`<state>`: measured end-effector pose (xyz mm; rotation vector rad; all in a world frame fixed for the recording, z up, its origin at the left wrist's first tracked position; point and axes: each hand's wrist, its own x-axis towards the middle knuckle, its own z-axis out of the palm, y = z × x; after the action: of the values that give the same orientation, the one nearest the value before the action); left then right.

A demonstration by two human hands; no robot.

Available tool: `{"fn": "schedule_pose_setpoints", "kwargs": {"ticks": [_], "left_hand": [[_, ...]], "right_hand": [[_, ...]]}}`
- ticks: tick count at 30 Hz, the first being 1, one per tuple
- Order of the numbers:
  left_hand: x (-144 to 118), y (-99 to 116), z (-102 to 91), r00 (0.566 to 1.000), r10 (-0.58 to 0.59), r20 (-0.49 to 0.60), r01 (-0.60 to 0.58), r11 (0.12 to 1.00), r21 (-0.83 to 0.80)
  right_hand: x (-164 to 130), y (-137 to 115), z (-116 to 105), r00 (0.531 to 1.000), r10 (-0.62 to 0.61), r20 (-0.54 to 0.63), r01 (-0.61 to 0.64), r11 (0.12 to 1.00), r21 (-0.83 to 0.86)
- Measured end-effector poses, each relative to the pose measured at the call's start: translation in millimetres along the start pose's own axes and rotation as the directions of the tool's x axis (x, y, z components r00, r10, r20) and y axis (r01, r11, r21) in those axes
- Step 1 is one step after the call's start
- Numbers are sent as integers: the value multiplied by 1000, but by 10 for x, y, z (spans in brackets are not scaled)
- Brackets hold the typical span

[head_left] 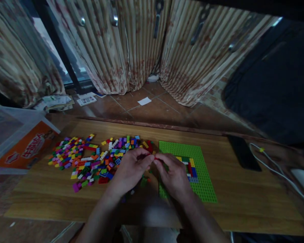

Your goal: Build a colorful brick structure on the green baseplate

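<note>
My left hand (131, 168) and my right hand (173, 173) meet fingertip to fingertip over the middle of the table. Between the pinched fingers a small red toy brick (155, 158) shows, mostly covered by the fingertips. Left of my hands spreads a loose heap of coloured toy bricks (91, 165). Under and beyond my right hand lies a green studded baseplate (205, 182). On it stands a low build of blue, yellow, red and white bricks (192, 168), partly hidden by that hand.
The wooden table (243, 199) carries a black phone (244, 153) and a white cable (273, 165) on the right. A clear plastic box with an orange label (27, 148) stands at the left end. Striped curtains (131, 50) hang behind, above a tiled floor (121, 106).
</note>
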<state>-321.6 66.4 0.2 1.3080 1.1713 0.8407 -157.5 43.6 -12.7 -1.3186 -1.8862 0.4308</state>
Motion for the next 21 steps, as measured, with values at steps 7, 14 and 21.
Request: {"fn": "schedule_pose_setpoints", "kwargs": {"ticks": [7, 14, 21], "left_hand": [[14, -5, 504, 996, 86, 25, -88, 993, 80], [66, 24, 754, 990, 138, -16, -130, 958, 255], [87, 6, 868, 986, 166, 9, -152, 876, 459]], "right_hand": [[-236, 537, -679, 978, 201, -64, -206, 975, -87], [-318, 704, -792, 981, 171, 89, -154, 973, -171], [-295, 736, -723, 986, 114, 120, -87, 973, -212]]}}
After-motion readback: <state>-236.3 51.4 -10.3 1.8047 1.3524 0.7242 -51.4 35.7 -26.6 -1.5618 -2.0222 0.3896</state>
